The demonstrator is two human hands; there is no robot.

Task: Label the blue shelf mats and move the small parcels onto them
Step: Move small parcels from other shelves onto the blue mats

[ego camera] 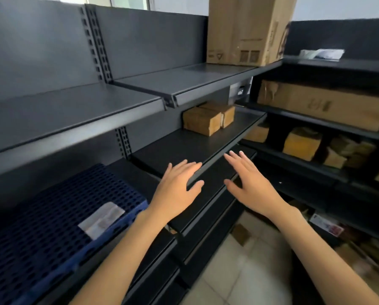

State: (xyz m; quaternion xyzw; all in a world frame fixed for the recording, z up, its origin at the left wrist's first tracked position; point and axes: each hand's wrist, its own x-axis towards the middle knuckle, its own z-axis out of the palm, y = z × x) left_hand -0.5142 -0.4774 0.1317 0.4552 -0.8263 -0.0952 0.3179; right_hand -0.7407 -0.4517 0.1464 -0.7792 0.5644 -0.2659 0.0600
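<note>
A blue perforated shelf mat [52, 221] lies on the lower left shelf, with a white label [101, 220] stuck near its front right corner. Two small brown parcels [207, 117] sit side by side at the back of the middle shelf [184, 148], to the right of the mat. My left hand [177, 188] hovers open, fingers spread, over the front edge of that shelf. My right hand [250, 181] is open too, just to the right of it. Both hands hold nothing and are short of the parcels.
A tall cardboard box [248, 29] stands on the top shelf. The rack at right holds a long carton [322, 104] and several small brown parcels [303, 143]. A small box [241, 234] lies on the tiled floor below.
</note>
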